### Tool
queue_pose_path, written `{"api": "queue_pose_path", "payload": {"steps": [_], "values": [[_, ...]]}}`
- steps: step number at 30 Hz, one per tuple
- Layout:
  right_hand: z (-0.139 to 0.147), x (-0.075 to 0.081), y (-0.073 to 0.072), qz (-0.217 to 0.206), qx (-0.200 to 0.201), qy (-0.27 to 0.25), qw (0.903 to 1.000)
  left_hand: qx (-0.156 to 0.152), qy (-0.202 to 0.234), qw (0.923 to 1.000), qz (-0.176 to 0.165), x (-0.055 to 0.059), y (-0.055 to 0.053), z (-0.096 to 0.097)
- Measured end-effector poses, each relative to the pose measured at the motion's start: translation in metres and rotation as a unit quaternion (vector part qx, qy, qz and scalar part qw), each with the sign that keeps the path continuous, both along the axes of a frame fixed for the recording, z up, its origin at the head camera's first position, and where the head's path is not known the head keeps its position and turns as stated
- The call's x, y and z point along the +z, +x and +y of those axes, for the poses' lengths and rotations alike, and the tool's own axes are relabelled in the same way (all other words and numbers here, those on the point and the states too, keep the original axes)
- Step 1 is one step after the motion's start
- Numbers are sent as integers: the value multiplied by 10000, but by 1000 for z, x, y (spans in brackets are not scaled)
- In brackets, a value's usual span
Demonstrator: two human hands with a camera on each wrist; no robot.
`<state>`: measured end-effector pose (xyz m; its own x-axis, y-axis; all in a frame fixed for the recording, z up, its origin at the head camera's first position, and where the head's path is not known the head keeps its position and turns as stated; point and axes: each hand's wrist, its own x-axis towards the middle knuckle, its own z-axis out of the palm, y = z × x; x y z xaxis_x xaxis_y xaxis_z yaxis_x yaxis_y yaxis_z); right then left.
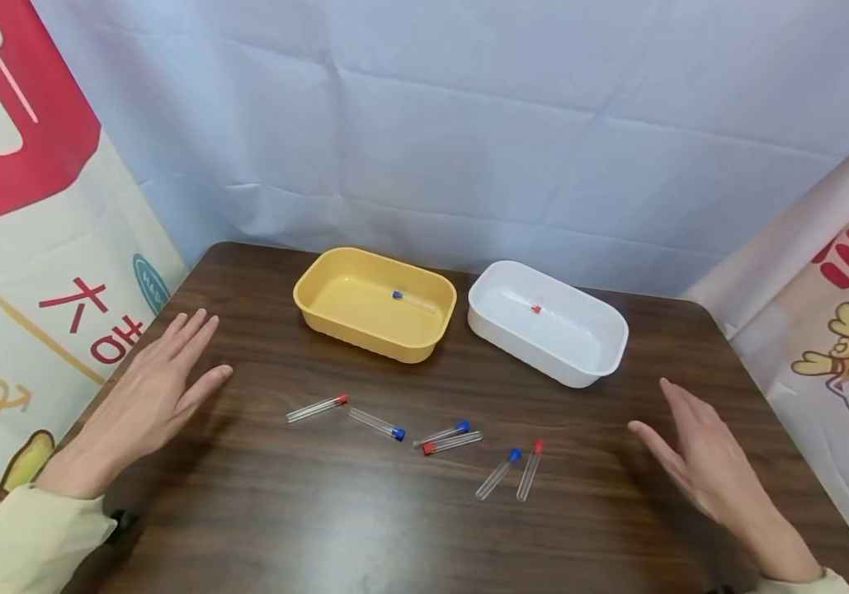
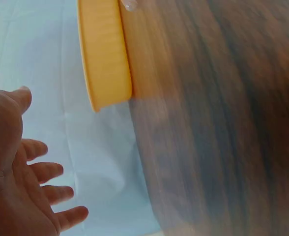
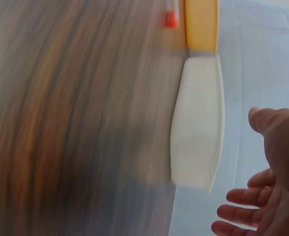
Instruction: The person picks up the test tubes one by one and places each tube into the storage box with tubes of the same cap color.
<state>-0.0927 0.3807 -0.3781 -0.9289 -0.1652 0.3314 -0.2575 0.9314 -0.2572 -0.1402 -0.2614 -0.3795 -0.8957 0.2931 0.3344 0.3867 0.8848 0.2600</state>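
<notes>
Against pale cloth [image 1: 431, 124], on the brown table [image 1: 580, 528], see six tubes [image 1: 313, 410] mid-table, a blue-capped one [image 1: 415, 302] in the yellow tray [image 1: 360, 337], a red cap [image 1: 536, 309] in the white tray [image 1: 521, 353], far edge. Holds left hand [image 1: 160, 384] and right hand [image 1: 706, 458] relaxed, empty, near the side edges. Probably best: pinch lightly, singly, parting the closest pair [image 1: 457, 442] first.

Near table [image 1: 261, 528] is passable (tubes [image 1: 457, 442] beyond).

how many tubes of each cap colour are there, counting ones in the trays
Red-capped tubes: 4 (3 on the table, 1 in the white tray, where only its cap shows clearly)
Blue-capped tubes: 4 (3 on the table, 1 in the yellow tray)
Total: 8
</notes>
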Motion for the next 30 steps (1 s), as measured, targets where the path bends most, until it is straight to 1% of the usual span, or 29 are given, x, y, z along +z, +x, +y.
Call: {"api": "queue_pose_path", "payload": {"steps": [4,7,9,16,19,23,30], "values": [[-21,6,1,-38,-327,-202,9993,17,285,9993,-227,5,-4,8],[-34,8,1,-7,-450,-209,9988,29,429,9984,-366,8,-8,14],[-41,8,0,18,-448,-219,9988,20,489,9979,-425,9,-11,18],[-63,8,-4,150,-73,-176,9997,-102,759,9957,-529,15,-26,35],[-71,6,-7,167,106,-181,9996,-92,859,9941,-658,17,-33,42],[-80,4,-10,189,296,-194,9992,-64,1047,9910,-836,17,-42,49],[-94,1,-16,298,627,-181,9974,-130,1282,9878,-878,15,-56,55]]}}
